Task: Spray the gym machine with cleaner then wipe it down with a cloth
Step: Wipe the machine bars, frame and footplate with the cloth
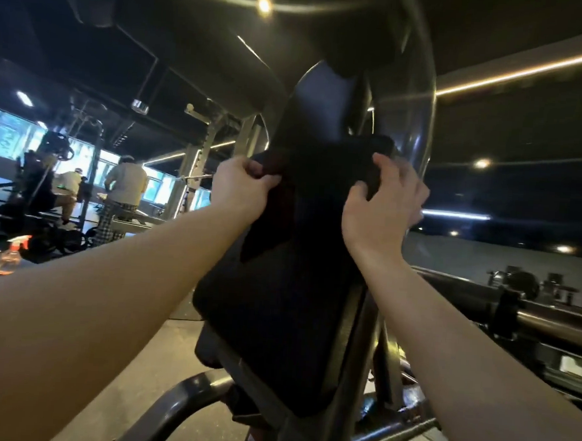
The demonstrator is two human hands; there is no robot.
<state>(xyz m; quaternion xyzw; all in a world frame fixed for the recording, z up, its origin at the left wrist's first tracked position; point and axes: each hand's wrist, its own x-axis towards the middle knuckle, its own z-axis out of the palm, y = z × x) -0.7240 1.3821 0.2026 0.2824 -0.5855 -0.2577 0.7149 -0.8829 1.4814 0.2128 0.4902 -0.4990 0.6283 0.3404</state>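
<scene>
Back pad of the machine: dark, long axis upright, top leaning away and a little right, low end near the floor frame.

Cloth: dark, pulled taut crosswise over the pad's upper part, long axis roughly level, right end slightly higher. One loose corner hangs below the left grip.

Left hand: fingers curled, bunching the cloth's left end at the pad's edge.

Right hand: thumb and curled fingers pinching the right end, beside the curved chrome tube.

Spray bottle: clear, orange liquid, standing upright, far left, well apart from the hands.

No brand, label or writing readable anywhere.

People at racks in the background.
</scene>
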